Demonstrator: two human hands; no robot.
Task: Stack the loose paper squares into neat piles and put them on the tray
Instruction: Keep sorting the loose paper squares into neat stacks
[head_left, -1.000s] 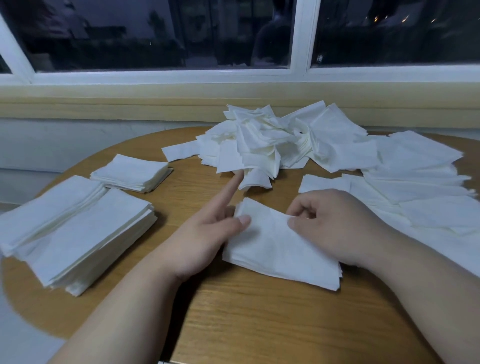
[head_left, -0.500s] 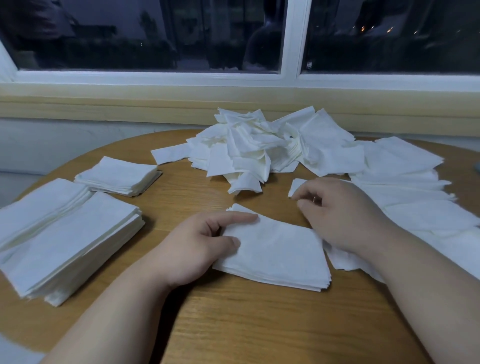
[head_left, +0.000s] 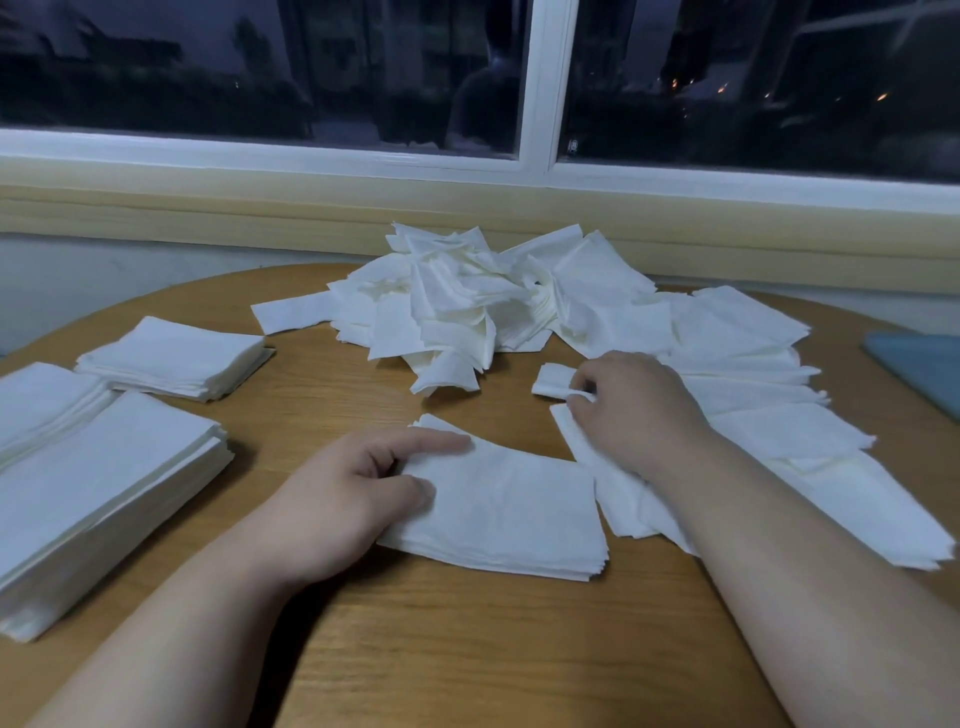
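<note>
Round wooden table (head_left: 467, 649) under dark window (head_left: 260, 67). Far left of centre pile (head_left: 509, 514): tall neat stacks (head_left: 104, 493), smaller neat stack (head_left: 171, 358) behind them. Left hand (head_left: 353, 499): thumb and forefinger press flat on centre pile's left edge, not clasped round it. Behind centre pile: jumbled heap (head_left: 467, 312) of paper squares. Just right: right hand (head_left: 639, 410), fingers curled, pinches loose square (head_left: 553, 382). Farther right: spread squares (head_left: 769, 431), then corner of blue-grey flat object (head_left: 919, 369).

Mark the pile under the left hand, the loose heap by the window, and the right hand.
Pile under the left hand (head_left: 519, 514): head view, top sheet.
Loose heap (head_left: 462, 306): head view, crumpled middle.
Right hand (head_left: 639, 415): head view, its back.
</note>
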